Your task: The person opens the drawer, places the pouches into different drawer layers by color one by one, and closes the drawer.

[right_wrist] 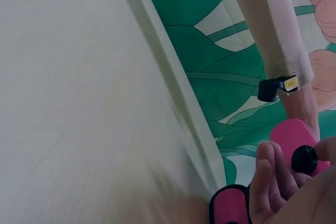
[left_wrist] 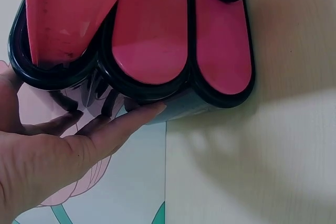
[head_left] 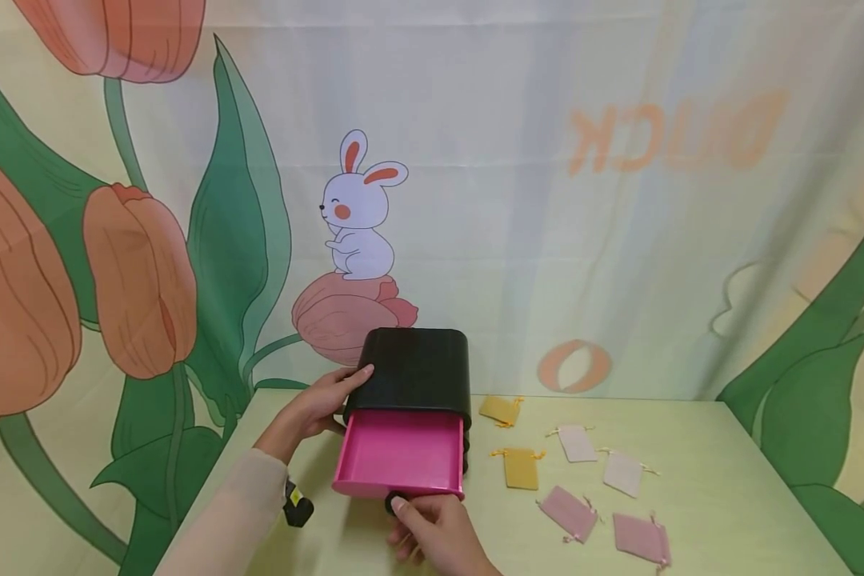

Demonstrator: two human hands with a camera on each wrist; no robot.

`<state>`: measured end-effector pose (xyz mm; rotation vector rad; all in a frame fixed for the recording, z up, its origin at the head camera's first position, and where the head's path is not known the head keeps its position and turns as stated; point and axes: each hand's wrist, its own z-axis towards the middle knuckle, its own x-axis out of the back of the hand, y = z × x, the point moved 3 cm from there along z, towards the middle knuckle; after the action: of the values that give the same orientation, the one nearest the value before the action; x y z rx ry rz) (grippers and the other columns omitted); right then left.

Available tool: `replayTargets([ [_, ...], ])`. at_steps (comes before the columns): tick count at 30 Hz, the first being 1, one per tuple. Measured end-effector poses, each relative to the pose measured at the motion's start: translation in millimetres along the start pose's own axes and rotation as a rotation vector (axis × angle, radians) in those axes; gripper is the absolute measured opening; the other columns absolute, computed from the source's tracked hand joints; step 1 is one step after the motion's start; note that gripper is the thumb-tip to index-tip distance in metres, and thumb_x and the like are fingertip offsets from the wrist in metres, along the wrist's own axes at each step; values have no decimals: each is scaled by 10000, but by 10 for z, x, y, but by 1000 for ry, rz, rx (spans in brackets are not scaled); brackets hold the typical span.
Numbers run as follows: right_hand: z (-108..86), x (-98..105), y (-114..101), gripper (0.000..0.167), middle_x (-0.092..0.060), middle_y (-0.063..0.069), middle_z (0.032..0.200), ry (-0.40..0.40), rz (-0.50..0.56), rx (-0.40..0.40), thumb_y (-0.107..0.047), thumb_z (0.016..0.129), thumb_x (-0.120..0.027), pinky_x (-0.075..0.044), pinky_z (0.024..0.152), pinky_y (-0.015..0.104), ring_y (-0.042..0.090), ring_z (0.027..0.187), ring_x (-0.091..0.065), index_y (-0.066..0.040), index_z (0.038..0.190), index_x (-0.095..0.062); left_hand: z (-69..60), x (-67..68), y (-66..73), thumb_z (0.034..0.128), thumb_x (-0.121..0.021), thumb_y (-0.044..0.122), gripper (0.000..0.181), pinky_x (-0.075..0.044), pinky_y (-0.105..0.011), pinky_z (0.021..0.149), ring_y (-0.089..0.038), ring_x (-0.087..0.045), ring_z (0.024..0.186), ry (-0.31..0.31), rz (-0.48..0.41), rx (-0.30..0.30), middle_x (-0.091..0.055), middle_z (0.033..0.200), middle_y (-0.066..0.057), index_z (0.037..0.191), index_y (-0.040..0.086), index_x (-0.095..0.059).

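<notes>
A black drawer box (head_left: 414, 368) stands on the table with its top pink drawer (head_left: 403, 452) pulled out; the drawer's inside looks bare. My left hand (head_left: 322, 404) holds the box's left side, thumb over the top edge. In the left wrist view the fingers of my left hand (left_wrist: 58, 153) lie along the side, below two closed pink drawers (left_wrist: 149, 45) with black knobs. My right hand (head_left: 442, 532) pinches the open drawer's black knob (head_left: 392, 502) between thumb and finger. The right wrist view shows the knob (right_wrist: 304, 159) at my right hand (right_wrist: 294, 195).
Right of the box lie two yellow pouches (head_left: 522, 469), two whitish pouches (head_left: 622, 474) and two pink pouches (head_left: 642, 538) on the light table (head_left: 734, 480). A printed curtain (head_left: 504, 240) hangs behind. A black device (head_left: 298, 506) is at my left wrist.
</notes>
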<state>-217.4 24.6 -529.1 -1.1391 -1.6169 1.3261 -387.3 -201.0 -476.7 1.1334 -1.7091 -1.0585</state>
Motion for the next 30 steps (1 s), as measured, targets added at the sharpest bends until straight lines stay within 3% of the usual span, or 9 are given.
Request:
replayTargets([
  [2,5,34,15,422,-770,79,835,-46,-32,-16,-422,1050,-667,-573,611,303,165,660,-690,-25,967,-784,-4,-3,2,1000,-638,618,965,-576,-685,884,-629,-365,1440,4,-3,4,-329,1651,-292,1658,45,-224],
  [5,9,163,60,411,-773,60,915,-208,-131,-20,-430,1061,-645,-580,703,303,185,765,-701,-41,1049,-781,-7,-12,0,1006,-628,620,970,-569,-694,889,-634,-351,1445,1,0,3,-323,1649,-300,1658,34,-214],
  [8,2,429,124,344,-777,18,961,-392,-264,48,-362,1076,-638,-577,771,284,155,829,-696,-54,1124,-782,-6,-17,-4,1009,-621,620,973,-563,-700,898,-633,-338,1452,0,1,6,-313,1652,-302,1662,31,-203],
  [11,3,785,176,273,-782,-18,967,-452,-367,141,-297,1059,-673,-577,784,254,110,828,-703,-61,1143,-783,1,-12,-7,1002,-623,632,984,-561,-697,907,-628,-331,1459,3,7,12,-306,1658,-296,1664,39,-201],
  [14,28,1154,184,214,-766,-41,944,-382,-456,214,-273,1034,-713,-563,755,238,93,815,-698,-89,1115,-787,7,-2,-6,994,-628,642,997,-556,-700,914,-625,-312,1470,6,13,15,-293,1665,-293,1664,42,-198],
  [18,134,1616,145,184,-745,-41,931,-214,-560,271,-279,1008,-752,-552,738,249,115,832,-678,-115,1087,-783,-3,0,3,985,-640,646,1008,-550,-709,913,-620,-300,1479,9,10,17,-297,1663,-293,1662,40,-205],
  [22,301,2006,138,237,-750,-6,1020,-32,-634,289,-298,982,-784,-548,772,285,174,914,-658,-96,1104,-776,-23,-6,17,990,-626,649,1010,-543,-717,916,-625,-299,1475,6,28,14,-292,1662,-301,1662,31,-194],
  [26,455,2285,211,337,-729,64,1155,122,-684,275,-320,962,-807,-537,820,361,269,1040,-628,-73,1187,-756,-30,-8,24,988,-623,654,1005,-537,-721,924,-619,-293,1481,9,38,10,-293,1665,-294,1663,40,-201],
  [30,577,2428,325,356,-705,101,1196,184,-701,258,-273,962,-811,-536,861,399,319,1103,-627,-52,1231,-736,-21,5,23,987,-624,654,992,-555,-700,916,-602,-336,1467,12,46,8,-317,1658,-286,1665,55,-218],
])
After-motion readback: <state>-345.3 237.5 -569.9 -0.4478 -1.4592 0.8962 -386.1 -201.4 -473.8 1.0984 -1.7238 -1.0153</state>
